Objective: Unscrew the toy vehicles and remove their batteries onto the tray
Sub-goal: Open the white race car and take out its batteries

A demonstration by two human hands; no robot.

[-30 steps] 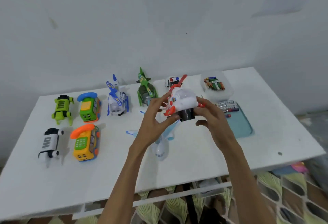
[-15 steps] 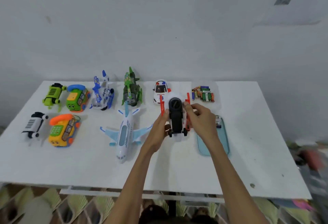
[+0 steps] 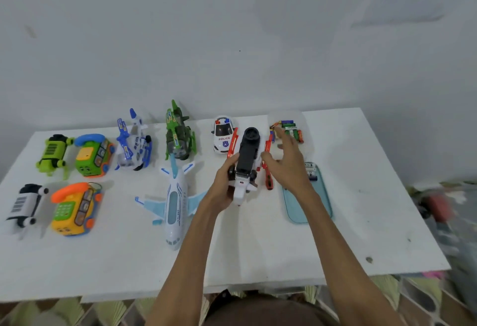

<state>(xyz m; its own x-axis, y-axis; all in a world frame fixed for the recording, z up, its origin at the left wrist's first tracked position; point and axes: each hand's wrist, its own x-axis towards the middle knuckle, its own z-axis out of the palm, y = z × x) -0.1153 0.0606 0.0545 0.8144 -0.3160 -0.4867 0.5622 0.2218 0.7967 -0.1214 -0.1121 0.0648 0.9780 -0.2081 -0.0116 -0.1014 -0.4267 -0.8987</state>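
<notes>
My left hand (image 3: 224, 186) grips a white and red toy helicopter (image 3: 246, 160), turned belly up so its black underside faces me, just above the white table (image 3: 232, 253). My right hand (image 3: 286, 163) hovers to the right of the toy with fingers spread and straight, off the toy, reaching toward the back right. The light blue tray (image 3: 309, 204) lies to the right, with a few batteries (image 3: 310, 170) at its far end, partly hidden by my right wrist.
A clear container of batteries (image 3: 289, 129) stands at the back right. A police car (image 3: 223, 134), green helicopter (image 3: 179, 134), blue helicopter (image 3: 134, 142), white airplane (image 3: 174, 204), two phone toys and two robot dogs fill the left and middle. Coloured clutter lies beyond the right edge.
The helicopter was flipped belly up and lowered toward the table. My right hand has let go of it and moved away to the right, fingers spread. My view has shifted.
</notes>
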